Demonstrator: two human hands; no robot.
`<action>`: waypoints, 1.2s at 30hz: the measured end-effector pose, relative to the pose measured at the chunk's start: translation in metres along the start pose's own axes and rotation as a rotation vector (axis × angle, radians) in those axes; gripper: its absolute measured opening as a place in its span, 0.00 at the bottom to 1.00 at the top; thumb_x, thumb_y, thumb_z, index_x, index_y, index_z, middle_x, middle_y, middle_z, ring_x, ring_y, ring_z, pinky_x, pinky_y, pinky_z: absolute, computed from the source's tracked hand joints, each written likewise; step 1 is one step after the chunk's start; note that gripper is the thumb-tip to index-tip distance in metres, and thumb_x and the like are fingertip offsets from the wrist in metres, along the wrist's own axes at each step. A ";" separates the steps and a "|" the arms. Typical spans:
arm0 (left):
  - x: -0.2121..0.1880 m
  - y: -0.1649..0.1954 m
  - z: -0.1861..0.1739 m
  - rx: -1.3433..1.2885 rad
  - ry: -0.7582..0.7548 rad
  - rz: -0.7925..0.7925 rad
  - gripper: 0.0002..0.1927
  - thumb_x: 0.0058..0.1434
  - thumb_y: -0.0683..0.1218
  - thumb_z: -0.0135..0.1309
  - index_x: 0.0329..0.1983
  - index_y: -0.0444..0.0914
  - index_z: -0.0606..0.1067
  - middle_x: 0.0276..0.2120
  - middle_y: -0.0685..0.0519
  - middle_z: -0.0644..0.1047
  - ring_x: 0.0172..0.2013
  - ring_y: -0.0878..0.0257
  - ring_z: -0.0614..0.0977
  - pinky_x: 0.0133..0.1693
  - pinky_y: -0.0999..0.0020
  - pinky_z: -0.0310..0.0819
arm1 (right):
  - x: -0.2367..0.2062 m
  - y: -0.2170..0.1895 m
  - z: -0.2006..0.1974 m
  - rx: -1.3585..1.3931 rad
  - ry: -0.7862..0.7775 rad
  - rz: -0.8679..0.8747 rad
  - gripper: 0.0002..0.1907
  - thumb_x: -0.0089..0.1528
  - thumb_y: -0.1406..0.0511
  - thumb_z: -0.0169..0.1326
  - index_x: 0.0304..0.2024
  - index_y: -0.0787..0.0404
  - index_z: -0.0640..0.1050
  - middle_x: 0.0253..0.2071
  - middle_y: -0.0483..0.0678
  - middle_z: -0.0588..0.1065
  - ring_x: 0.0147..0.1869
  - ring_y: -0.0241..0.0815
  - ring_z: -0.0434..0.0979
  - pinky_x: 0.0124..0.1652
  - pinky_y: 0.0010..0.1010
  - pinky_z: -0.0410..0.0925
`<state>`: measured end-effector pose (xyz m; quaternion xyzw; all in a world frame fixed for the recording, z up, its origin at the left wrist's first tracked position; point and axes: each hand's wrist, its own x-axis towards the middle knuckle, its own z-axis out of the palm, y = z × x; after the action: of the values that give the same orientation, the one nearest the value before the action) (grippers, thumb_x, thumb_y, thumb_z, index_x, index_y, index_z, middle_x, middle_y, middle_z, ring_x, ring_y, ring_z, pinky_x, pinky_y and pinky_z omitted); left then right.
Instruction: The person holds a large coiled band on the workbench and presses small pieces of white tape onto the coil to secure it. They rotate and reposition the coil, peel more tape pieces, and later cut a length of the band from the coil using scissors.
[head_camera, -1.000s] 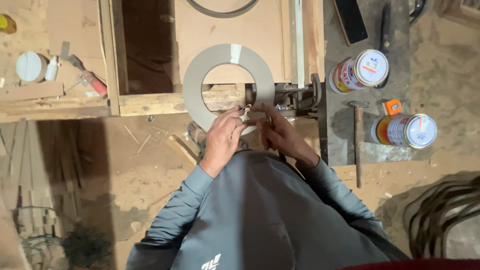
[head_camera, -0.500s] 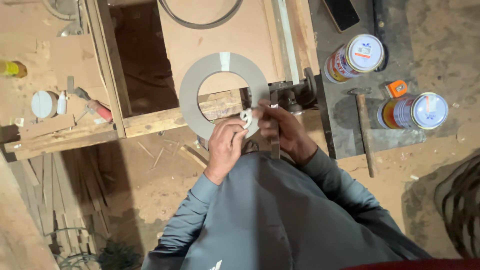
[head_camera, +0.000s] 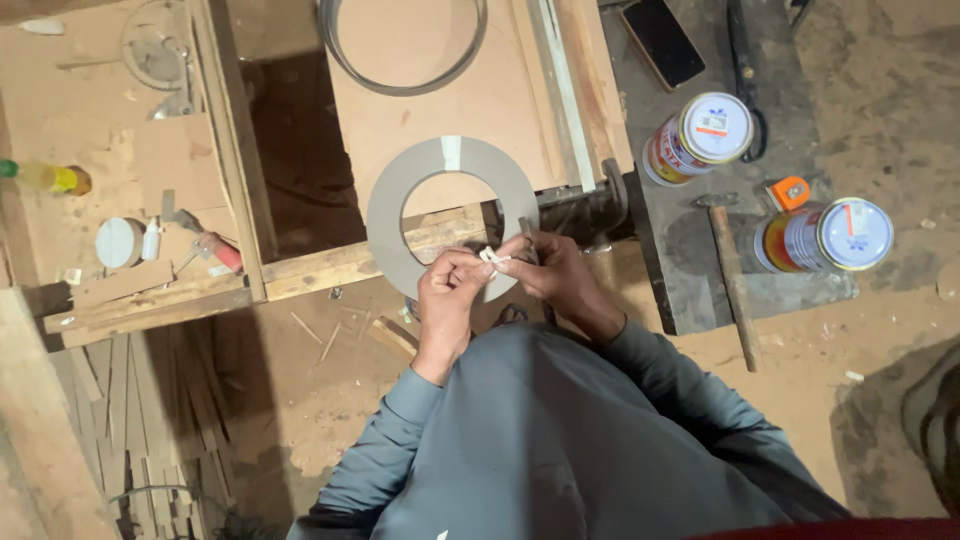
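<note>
Both hands, left (head_camera: 447, 296) & right (head_camera: 553, 272), pinching small white bit (head_camera: 490, 258), kind unclear, over grey ring (head_camera: 452, 213).

A ring (head_camera: 452, 216) lies on a board (head_camera: 440, 110) beyond the hands, with two cans (head_camera: 700, 138) and a hammer (head_camera: 732, 275) to the right.

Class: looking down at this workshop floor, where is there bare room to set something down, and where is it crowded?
Free: the sandy floor left of the left hand, and the board between metal hoop and grey ring. Crowded: around the two tins and hammer.
</note>
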<state>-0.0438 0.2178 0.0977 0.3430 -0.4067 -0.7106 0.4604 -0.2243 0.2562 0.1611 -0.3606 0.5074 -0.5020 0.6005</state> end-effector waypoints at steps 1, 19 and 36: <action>0.000 -0.002 0.000 0.009 0.004 -0.023 0.06 0.63 0.34 0.61 0.41 0.33 0.76 0.35 0.54 0.76 0.34 0.69 0.78 0.39 0.74 0.74 | 0.000 0.001 0.000 0.000 -0.026 0.008 0.07 0.66 0.65 0.61 0.40 0.64 0.82 0.24 0.37 0.67 0.24 0.24 0.56 0.25 0.21 0.50; -0.015 0.033 0.001 -0.321 -0.093 -0.232 0.20 0.77 0.43 0.41 0.65 0.25 0.69 0.51 0.45 0.78 0.47 0.62 0.81 0.53 0.63 0.79 | 0.008 0.018 0.022 -0.630 -0.079 -0.474 0.10 0.64 0.70 0.56 0.48 0.63 0.80 0.45 0.44 0.74 0.49 0.39 0.77 0.48 0.30 0.71; -0.082 0.016 -0.181 -0.040 0.706 -0.197 0.22 0.73 0.55 0.44 0.55 0.34 0.74 0.38 0.56 0.76 0.38 0.65 0.73 0.42 0.70 0.69 | -0.014 0.041 -0.006 0.405 -0.044 0.304 0.05 0.71 0.63 0.48 0.40 0.56 0.72 0.27 0.42 0.64 0.24 0.30 0.54 0.23 0.25 0.52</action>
<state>0.1458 0.2429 0.0423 0.5956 -0.1737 -0.5971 0.5085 -0.2205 0.2795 0.1247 -0.1634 0.4316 -0.4895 0.7399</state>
